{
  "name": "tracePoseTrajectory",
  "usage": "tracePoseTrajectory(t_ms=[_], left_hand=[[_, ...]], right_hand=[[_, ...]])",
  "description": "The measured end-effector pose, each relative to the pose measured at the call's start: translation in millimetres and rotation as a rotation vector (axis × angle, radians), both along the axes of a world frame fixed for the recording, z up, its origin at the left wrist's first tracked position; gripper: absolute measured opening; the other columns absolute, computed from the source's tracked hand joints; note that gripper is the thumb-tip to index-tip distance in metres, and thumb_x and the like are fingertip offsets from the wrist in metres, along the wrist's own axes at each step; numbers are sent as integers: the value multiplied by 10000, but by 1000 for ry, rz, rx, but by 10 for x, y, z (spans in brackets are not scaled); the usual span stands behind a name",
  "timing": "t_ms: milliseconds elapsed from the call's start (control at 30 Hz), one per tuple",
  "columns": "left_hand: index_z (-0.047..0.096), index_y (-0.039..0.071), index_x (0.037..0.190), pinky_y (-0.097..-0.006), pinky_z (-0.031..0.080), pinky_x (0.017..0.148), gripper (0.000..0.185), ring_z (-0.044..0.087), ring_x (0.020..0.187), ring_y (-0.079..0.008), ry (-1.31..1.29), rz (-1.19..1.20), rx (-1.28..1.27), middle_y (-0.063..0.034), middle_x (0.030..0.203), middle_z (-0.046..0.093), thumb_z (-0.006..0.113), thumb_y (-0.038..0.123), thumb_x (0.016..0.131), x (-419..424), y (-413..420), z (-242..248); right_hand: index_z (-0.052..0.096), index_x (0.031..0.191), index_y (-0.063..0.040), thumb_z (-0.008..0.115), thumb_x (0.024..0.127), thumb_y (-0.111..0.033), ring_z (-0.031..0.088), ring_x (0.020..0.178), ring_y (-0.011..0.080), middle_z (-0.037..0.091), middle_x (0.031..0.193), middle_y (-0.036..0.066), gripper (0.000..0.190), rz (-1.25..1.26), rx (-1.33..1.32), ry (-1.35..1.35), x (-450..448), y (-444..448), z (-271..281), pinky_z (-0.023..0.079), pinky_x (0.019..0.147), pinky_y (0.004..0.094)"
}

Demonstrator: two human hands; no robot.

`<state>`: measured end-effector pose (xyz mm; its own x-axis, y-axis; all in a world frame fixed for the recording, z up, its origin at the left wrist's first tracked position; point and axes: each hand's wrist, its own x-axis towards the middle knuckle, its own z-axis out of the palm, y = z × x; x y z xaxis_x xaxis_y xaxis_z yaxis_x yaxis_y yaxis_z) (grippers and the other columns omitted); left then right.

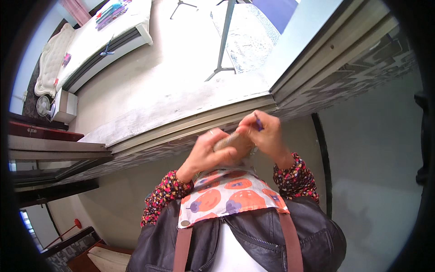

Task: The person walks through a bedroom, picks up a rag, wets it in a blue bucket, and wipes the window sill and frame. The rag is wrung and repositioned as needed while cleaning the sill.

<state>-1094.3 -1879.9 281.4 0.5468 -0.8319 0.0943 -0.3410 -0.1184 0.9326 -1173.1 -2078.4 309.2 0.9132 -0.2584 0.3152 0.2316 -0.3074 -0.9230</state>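
In front of my chest, my left hand grips a tan-brown object, blurred and partly hidden by the fingers, so its kind is unclear. My right hand is at the object's upper right end, fingertips close to or touching it. Between the right thumb and fingers is a slim dark purple item, too small to name. Just below both hands spreads the apron I wear, printed with orange fruit. Floral oversleeves cover both forearms.
A metal sliding track crosses just beyond my hands, meeting an upright frame at right. Past it are a bed, a white fan, a tripod stand and a patterned mattress or mat. A dark-framed panel projects at left.
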Motion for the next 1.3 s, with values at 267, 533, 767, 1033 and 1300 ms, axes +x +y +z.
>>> tracePoseTrajectory(t_ms=[267,533,767,1033,1300], left_hand=[[452,50,1350,-408,503,931,616,581,1145,-254,1087,228,-437,-128,1271,577,392,547,993,200,-68,-46],[413,61,1370,-388,478,960,567,566,1138,-223,974,252,-532,-98,1259,560,485,471,985,182,-96,-161],[388,82,1331,-357,483,932,481,562,1097,-201,1037,354,-605,-95,1207,544,565,355,976,138,-151,-136],[294,83,1418,-331,455,950,749,559,1105,-212,371,228,-251,-141,1226,555,721,340,858,113,-81,-135],[504,42,1275,-299,508,824,422,577,973,-101,1070,-118,-118,-35,1102,602,561,337,978,128,-775,-58]], right_hand=[[662,939,-16,841,722,-231,607,674,155,640,852,80,354,-8,-174,158,-72,-46,-155,500,599,287],[677,1050,-86,771,731,-136,670,907,259,652,1078,71,337,-174,-600,-103,-45,315,-358,567,747,347],[678,1029,-65,755,745,-94,665,947,271,656,1120,84,296,-119,-585,-115,-75,468,-354,562,781,359],[573,938,-65,649,814,-49,655,735,266,645,831,60,146,-313,-533,-126,-134,194,-105,545,635,354],[551,1002,-57,694,835,-180,619,921,272,555,997,116,252,-522,-1171,70,235,-447,109,540,690,372]])
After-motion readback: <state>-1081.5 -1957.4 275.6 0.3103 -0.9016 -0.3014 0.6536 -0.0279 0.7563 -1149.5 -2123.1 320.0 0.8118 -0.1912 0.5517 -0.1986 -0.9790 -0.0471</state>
